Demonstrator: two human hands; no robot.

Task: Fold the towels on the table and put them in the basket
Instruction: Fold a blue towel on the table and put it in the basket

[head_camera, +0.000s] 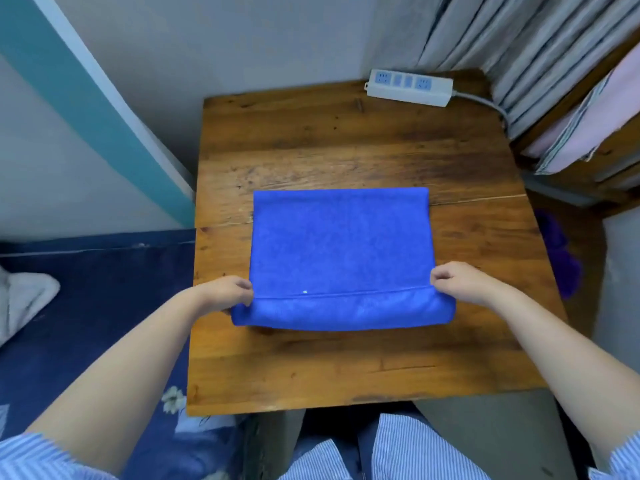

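Fingers of the left hand (231, 293) and right hand (456, 283) are curled, each pinching one near corner of the blue towel (341, 251). The towel is a plain, fuzzy rectangle, its near edge doubled over in a soft roll, lying flat mid-table (346, 143).

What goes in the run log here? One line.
left hand: pinches blue towel | right hand: pinches towel | towel: on wooden table | basket: unseen

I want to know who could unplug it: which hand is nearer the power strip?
Right. The right hand pinches the blue towel's corner below the power strip; the left hand pinches the opposite corner.
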